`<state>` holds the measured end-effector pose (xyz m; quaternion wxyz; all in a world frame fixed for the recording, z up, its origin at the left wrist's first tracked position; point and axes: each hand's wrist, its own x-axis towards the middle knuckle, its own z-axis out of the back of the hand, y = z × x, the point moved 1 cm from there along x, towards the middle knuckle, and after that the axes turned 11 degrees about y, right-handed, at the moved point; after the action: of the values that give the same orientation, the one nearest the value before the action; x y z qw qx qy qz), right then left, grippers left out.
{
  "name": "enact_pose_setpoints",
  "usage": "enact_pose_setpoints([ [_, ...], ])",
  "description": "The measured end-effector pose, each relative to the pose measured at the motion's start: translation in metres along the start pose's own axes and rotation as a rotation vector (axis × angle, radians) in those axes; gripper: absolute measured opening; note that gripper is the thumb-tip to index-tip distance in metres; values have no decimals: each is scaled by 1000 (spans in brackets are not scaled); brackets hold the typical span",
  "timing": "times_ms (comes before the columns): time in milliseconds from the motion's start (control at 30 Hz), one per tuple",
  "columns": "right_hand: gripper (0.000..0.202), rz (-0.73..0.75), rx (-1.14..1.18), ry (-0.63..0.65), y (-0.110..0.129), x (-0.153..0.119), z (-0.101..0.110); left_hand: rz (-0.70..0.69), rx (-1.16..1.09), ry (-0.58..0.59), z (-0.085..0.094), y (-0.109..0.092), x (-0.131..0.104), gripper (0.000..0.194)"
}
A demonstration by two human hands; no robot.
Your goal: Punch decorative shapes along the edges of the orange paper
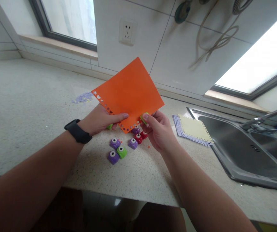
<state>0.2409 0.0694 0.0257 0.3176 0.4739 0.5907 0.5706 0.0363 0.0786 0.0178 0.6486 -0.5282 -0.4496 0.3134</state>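
My left hand [104,119] grips a sheet of orange paper [131,87], thumb on top, fingers hidden beneath. Small cut-out shapes run along the sheet's left edge and part of its lower right edge. Between the thumb and fingers of my right hand [160,129] is a green craft punch [144,118], set at the paper's lower right edge. On the counter below lie several more punches: a purple punch [113,157], a green one [121,151], another purple one [133,143] and red ones [138,138] partly hidden near my right hand.
A stack of yellow and lilac sheets [193,129] with punched borders lies right, beside the steel sink [239,154]. Lilac paper scraps [83,97] are heaped at the left. A tiled wall with a socket [127,31] rises behind the counter [32,112].
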Motion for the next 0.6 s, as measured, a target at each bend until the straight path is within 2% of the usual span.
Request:
enact_pose_setpoints([
  [267, 24, 1, 50, 1, 0, 1, 0, -9, -4, 6, 0, 0, 0, 28],
  [433, 25, -10, 35, 18, 1, 2, 0, -9, -7, -29, 0, 0, 1, 31],
  [600, 24, 30, -9, -70, 5, 4, 5, 6, 37, -86, 2, 1, 1, 38],
])
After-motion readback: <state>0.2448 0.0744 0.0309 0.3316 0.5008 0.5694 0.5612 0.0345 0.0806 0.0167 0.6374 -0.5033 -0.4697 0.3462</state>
